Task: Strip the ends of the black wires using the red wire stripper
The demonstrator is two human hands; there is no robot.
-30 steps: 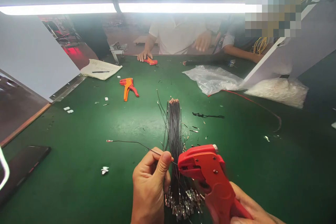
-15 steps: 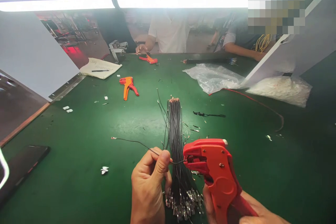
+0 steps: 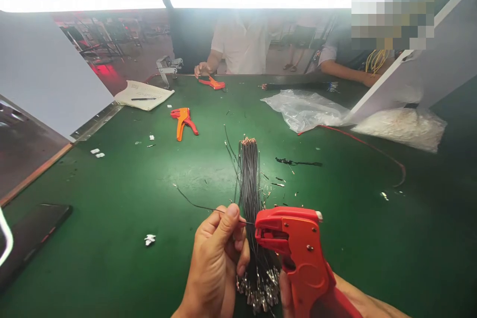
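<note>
My left hand [image 3: 219, 251] pinches a thin black wire [image 3: 199, 205] between thumb and fingers. One length of it trails left in a curve; the other short end points right, to the mouth of a red wire stripper [image 3: 305, 253]. Whether that tip is inside the jaws I cannot tell. My right hand [image 3: 286, 290] is wrapped round the stripper's handles, partly hidden behind them. Under both lies a thick bundle of black wires [image 3: 249, 169], with bare copper at the far end and metal terminals at the near end. A few loose wires [image 3: 231, 154] lie along its left side.
Wire scraps [image 3: 278, 184] are scattered right of the bundle. Farther off are an orange-red stripper [image 3: 182, 121], a notebook [image 3: 143, 98] with a pen, plastic bags [image 3: 303, 109] and a red wire [image 3: 365, 142]. A phone [image 3: 37, 238] lies left. Co-workers sit across the green table.
The stripper has shifted slightly left and down. My left hand has moved a little right, and the wire's trailing end has swung up and right. A dark-clothed person behind has moved right.
</note>
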